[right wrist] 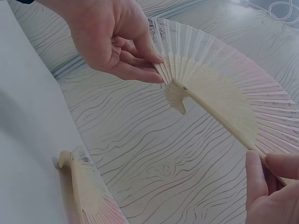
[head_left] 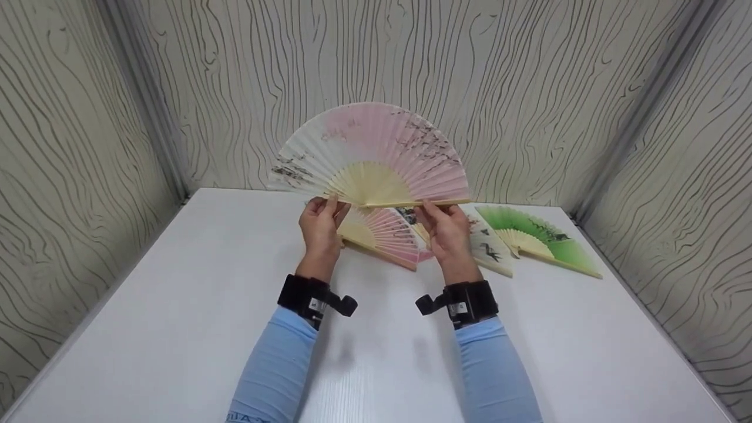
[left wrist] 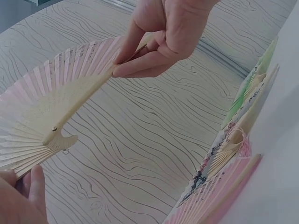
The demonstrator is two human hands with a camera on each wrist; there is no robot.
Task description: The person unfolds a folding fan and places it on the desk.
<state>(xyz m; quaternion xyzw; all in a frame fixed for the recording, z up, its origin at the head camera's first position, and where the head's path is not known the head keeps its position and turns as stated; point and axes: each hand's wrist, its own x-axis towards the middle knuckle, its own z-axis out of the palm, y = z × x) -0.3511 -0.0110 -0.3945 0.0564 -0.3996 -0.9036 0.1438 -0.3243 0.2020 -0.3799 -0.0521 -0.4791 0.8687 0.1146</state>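
Spread wide in a half circle, a white and pink folding fan (head_left: pixel 370 135) with dark blossom branches is held up above the table. My left hand (head_left: pixel 320 229) pinches its left end between thumb and fingers. At the other end, my right hand (head_left: pixel 449 235) pinches the wooden guard stick. The ribs meet at a small metal rivet, seen in the left wrist view with the curved rib ends (left wrist: pixel 60 140) below it. Behind my hands, a pink folding fan (head_left: pixel 382 235) lies spread on the table, partly covered by the held fan.
Further right on the white table (head_left: pixel 176 305) lie a white folding fan (head_left: pixel 490 247) with dark painted figures and a green folding fan (head_left: pixel 529 229), both spread. Wood-grain patterned walls (head_left: pixel 376 53) stand at the back and both sides.
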